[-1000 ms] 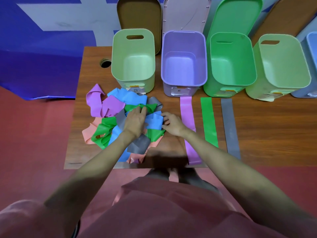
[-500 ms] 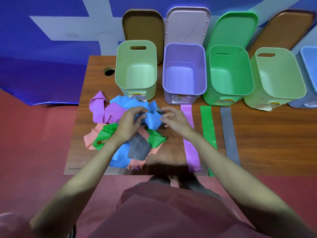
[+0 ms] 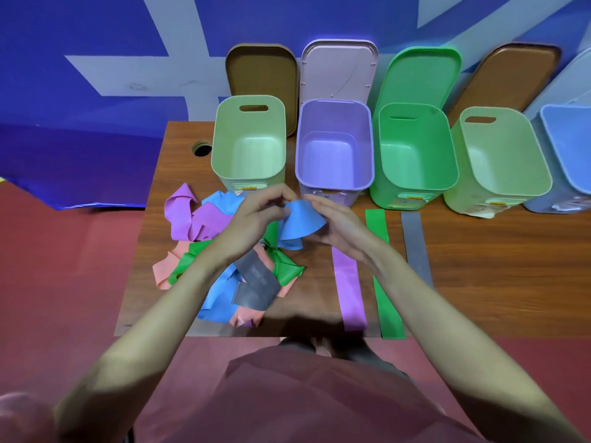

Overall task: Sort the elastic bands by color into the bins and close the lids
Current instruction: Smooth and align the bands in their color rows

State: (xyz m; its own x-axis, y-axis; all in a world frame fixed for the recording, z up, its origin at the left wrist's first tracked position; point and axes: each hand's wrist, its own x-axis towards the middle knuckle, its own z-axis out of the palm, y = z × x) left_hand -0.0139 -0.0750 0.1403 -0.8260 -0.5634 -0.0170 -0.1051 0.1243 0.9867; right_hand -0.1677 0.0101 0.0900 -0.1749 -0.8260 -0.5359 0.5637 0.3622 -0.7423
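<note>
Both hands (image 3: pixel 256 219) (image 3: pixel 339 225) hold blue band (image 3: pixel 300 222), its length hanging downward.

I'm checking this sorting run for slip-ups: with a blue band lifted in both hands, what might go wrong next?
The blue band hangs over the tangled pile; its lower end may drag other bands along. The blue bin stands far right, partly out of frame, so the purple bin right ahead is an easy wrong drop.

Both forearms (image 3: pixel 153 314) are bare to the elbow; a dusty-pink garment (image 3: pixel 303 394) fills the lower centre of the frame.
</note>
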